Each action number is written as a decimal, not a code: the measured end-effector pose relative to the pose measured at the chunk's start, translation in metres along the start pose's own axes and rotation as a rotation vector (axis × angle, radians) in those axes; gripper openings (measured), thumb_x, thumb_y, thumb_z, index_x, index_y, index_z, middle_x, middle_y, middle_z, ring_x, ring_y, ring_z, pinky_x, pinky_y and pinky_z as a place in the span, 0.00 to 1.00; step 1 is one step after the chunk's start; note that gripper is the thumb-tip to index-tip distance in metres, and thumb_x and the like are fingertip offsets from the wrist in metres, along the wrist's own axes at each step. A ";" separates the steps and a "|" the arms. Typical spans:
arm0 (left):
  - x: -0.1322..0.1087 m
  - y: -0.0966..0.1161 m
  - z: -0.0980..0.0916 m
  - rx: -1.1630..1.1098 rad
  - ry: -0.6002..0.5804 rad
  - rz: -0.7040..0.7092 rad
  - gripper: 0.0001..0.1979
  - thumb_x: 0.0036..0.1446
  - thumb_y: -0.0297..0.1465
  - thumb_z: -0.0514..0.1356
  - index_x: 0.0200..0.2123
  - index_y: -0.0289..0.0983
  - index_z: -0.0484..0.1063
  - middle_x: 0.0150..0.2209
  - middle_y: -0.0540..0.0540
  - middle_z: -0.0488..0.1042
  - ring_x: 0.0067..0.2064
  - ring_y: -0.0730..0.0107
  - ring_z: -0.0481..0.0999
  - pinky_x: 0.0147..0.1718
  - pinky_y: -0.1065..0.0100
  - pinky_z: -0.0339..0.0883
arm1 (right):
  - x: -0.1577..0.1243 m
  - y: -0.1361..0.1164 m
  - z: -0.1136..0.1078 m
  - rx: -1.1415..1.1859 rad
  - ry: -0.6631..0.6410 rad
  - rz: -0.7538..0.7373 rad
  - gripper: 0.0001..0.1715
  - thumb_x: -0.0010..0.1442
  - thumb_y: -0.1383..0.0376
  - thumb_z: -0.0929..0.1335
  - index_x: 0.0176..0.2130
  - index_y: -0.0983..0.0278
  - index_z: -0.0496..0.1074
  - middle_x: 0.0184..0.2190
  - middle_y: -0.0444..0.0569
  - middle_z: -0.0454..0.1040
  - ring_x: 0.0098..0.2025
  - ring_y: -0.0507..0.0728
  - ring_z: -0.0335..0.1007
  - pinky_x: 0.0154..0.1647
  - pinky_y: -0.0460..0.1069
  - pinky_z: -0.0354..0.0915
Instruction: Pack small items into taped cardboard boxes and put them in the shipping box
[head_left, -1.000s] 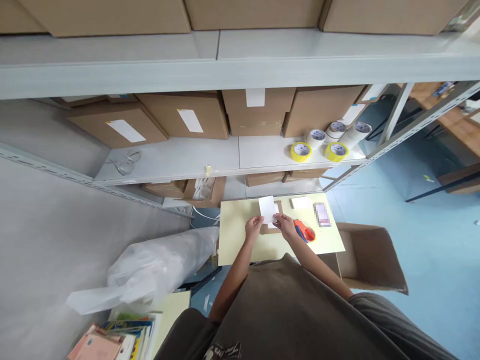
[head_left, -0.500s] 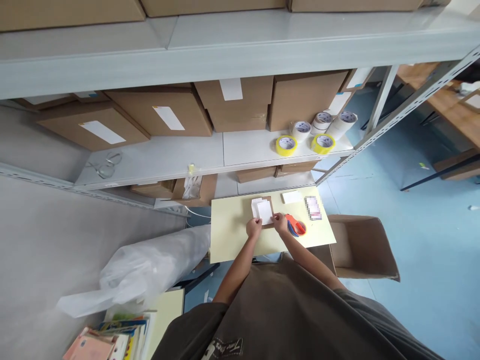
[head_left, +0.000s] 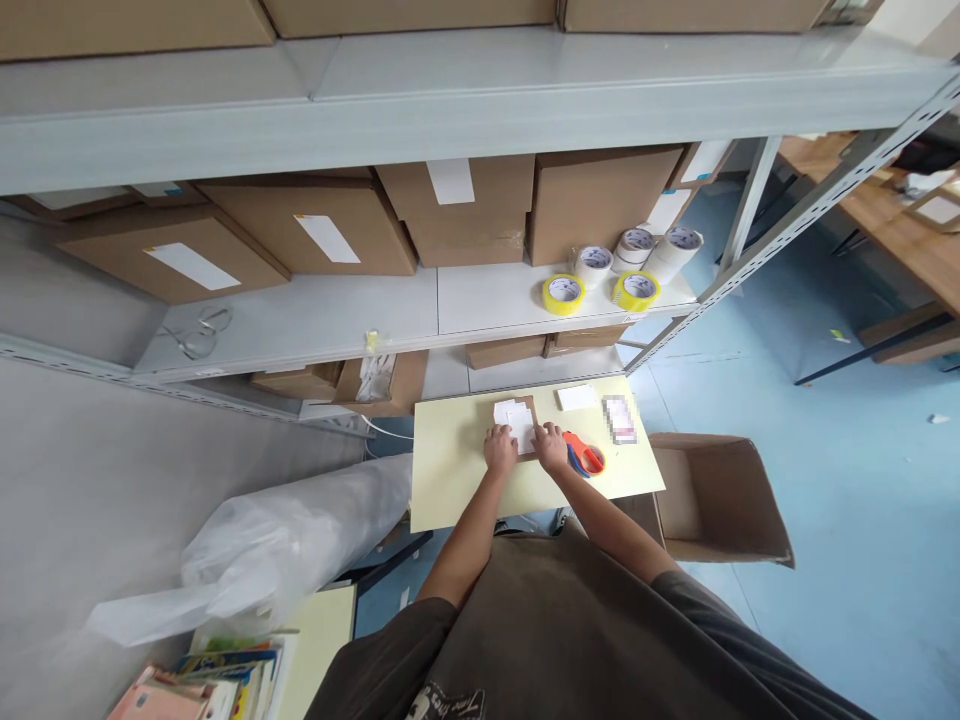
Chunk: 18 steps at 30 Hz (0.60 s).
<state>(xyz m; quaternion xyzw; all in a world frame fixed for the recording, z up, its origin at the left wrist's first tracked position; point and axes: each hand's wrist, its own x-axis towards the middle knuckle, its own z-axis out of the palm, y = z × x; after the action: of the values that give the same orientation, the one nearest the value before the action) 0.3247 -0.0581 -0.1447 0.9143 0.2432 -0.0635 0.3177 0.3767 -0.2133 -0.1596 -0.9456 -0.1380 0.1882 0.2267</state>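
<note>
Several white cards (head_left: 519, 416) lie overlapped on a brown cardboard piece (head_left: 531, 404) on the pale yellow table (head_left: 454, 470). My left hand (head_left: 500, 449) rests on the left and lower part of the cards, fingers stretched out. At their right edge, my right hand (head_left: 550, 447) lies with its fingers apart, touching the cards and the cardboard. Just right of that hand is an orange and blue tape dispenser (head_left: 579, 452). A small white stack (head_left: 577, 397) and a blurred-out printed item (head_left: 619, 420) lie farther right on the table.
Above the table's far side runs a grey shelf (head_left: 337, 318) with cardboard boxes (head_left: 465, 235), yellow tape rolls (head_left: 562, 293) and white rolls. An open carton (head_left: 716, 500) stands at the right. To the left are a wrapped plastic roll (head_left: 300, 525) and a pile of books (head_left: 217, 690).
Both hands have gone from pinching the top white card to lying with fingers extended on the cards and their edge. The whole view has shifted slightly.
</note>
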 end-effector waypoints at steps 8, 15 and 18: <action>0.017 -0.007 0.009 0.061 -0.175 0.082 0.36 0.69 0.43 0.55 0.77 0.46 0.54 0.80 0.43 0.44 0.80 0.48 0.33 0.72 0.41 0.48 | -0.023 0.019 0.019 -0.074 -0.078 -0.125 0.35 0.71 0.63 0.61 0.74 0.55 0.61 0.78 0.57 0.51 0.77 0.75 0.47 0.69 0.71 0.55; 0.021 -0.029 0.005 0.016 -0.187 0.178 0.37 0.70 0.48 0.53 0.77 0.44 0.55 0.79 0.42 0.46 0.80 0.49 0.34 0.67 0.49 0.62 | -0.036 0.029 0.035 0.380 0.100 -0.029 0.36 0.69 0.46 0.64 0.66 0.63 0.72 0.73 0.61 0.62 0.75 0.71 0.55 0.73 0.64 0.55; 0.025 -0.053 -0.018 -0.012 -0.224 0.220 0.36 0.70 0.47 0.55 0.77 0.46 0.55 0.79 0.43 0.46 0.80 0.50 0.37 0.70 0.49 0.58 | -0.031 0.023 0.039 0.620 0.208 0.155 0.48 0.63 0.34 0.64 0.64 0.66 0.72 0.65 0.66 0.72 0.70 0.71 0.64 0.69 0.63 0.61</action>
<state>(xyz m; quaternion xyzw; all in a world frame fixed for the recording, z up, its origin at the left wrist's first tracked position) 0.3202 -0.0009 -0.1668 0.9206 0.1050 -0.1286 0.3535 0.3369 -0.2293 -0.1936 -0.8535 0.0221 0.1402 0.5015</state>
